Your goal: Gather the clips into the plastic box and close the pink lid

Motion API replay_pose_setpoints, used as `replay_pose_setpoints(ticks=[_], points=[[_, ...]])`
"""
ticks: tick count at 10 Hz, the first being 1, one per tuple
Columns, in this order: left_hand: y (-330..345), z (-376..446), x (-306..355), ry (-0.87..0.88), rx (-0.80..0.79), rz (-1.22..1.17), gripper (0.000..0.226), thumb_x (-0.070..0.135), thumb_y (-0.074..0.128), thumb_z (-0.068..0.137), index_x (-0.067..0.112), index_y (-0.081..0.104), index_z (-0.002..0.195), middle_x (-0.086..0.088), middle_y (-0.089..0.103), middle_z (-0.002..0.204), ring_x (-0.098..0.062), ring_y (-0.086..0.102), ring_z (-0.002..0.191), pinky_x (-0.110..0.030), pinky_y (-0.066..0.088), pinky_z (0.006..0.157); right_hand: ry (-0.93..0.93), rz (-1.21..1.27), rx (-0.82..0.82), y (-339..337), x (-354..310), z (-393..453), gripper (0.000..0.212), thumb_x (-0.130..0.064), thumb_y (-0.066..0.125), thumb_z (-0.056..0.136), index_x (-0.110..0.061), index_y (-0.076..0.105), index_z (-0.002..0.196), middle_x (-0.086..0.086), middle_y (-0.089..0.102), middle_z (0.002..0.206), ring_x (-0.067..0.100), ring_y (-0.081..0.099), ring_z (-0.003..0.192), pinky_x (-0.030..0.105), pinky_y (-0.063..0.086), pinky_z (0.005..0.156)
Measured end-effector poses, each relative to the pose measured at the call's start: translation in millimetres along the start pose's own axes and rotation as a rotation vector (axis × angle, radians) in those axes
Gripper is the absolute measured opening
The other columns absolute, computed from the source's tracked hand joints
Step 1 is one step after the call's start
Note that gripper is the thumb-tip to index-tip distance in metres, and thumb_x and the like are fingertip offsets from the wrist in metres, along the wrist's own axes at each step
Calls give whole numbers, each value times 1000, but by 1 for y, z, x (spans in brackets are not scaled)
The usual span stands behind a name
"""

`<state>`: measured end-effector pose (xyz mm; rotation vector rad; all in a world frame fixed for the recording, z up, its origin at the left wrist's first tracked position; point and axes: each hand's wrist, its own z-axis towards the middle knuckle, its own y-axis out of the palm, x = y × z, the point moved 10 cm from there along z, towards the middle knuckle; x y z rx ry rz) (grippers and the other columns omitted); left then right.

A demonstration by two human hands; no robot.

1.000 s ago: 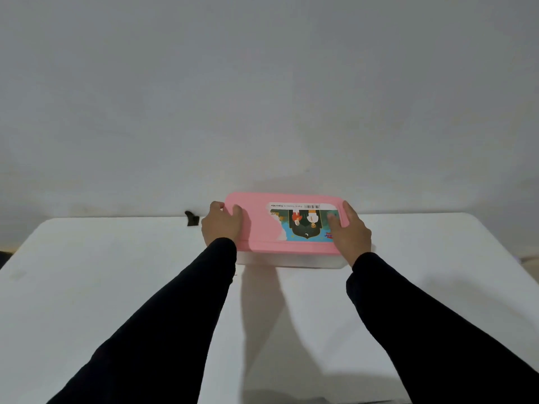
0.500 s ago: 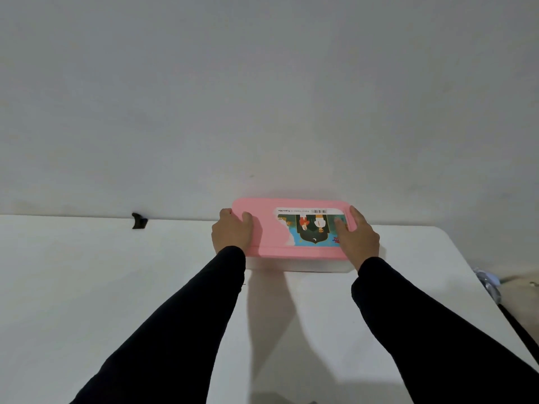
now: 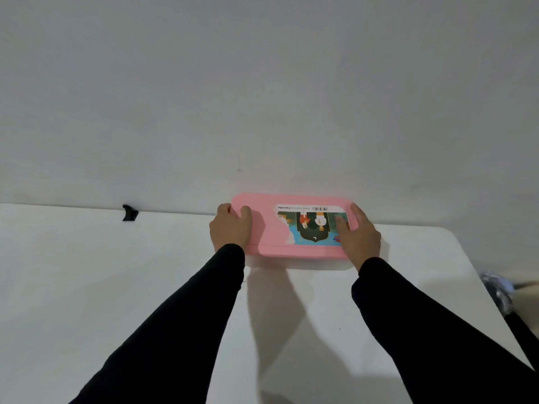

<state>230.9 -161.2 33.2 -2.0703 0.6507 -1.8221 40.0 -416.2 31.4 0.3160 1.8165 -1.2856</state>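
The pink lid [image 3: 269,228] lies flat on top of the clear plastic box [image 3: 318,264], near the table's far edge by the wall. A colourful sticker covers the lid's right half. My left hand [image 3: 230,228] grips the lid's left end, thumb on top. My right hand [image 3: 360,233] lies over the lid's right end, fingers spread on the sticker and around the edge. The box's contents are hidden under the lid. One black clip [image 3: 129,213] stands alone at the table's far edge, well to the left of the box.
The white table [image 3: 87,272] runs against a plain grey wall; its right edge falls away past the box. A crumpled pale object [image 3: 497,287] and a dark strap lie beyond that right edge.
The view has swung to the right, so the box sits right of centre and the table's right corner shows. Both hands stay on the lid's ends with barely any shift.
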Motion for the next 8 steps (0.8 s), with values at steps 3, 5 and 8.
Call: replay_pose_setpoints(ticks=[3,5,8], points=[[-5,-1,-2,46,37,-110,51,44,32,96,13,52,131,-9,57,135,-27,49,125,-41,37,110,-39,58,-130,2,-7,4,61,-38,44,95,-22,20,150,5,31,154,24,34,138,32,28,110],[-16,-16,14,164,93,-151,52,40,28,100,10,42,140,-5,42,149,-20,29,142,-38,24,119,-143,178,15,-26,-29,-5,58,-38,44,95,-23,26,148,5,27,156,17,29,140,32,22,114],[-39,-47,47,299,-16,-283,51,40,26,101,14,37,144,-2,37,152,-15,27,143,-33,19,120,-200,420,41,-39,-51,-55,54,-34,47,94,-23,34,145,1,35,152,15,31,140,29,23,112]])
